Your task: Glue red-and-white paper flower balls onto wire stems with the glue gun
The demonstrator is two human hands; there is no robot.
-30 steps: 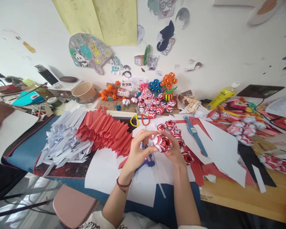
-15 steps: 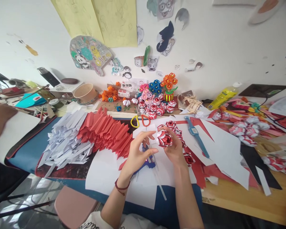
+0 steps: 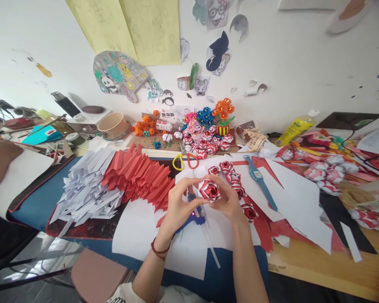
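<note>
A red and white paper flower (image 3: 209, 190) is held up between both hands. My left hand (image 3: 180, 203) has its thumb and fingers closed on the flower's left side. Its right side rests in the curled fingers of my right hand (image 3: 230, 198). Below and behind my left hand lies a blue glue gun (image 3: 197, 215), partly hidden, with a clear glue stick (image 3: 213, 251) beside it. More red and white paper flowers (image 3: 236, 178) sit just beyond my right hand. Folded red paper strips (image 3: 139, 176) and folded white paper strips (image 3: 88, 183) are heaped to the left.
Yellow and orange-handled scissors (image 3: 185, 161) lie behind the hands. A blue watch (image 3: 260, 182) rests on white sheets at right. Finished flowers (image 3: 205, 141) stand along the wall, near a yellow bottle (image 3: 297, 128). Another person's arm (image 3: 1, 164) shows at far left.
The flower has moved slightly left and turned toward me. My left hand, formerly apart from it with fingers spread, has closed on its side.
</note>
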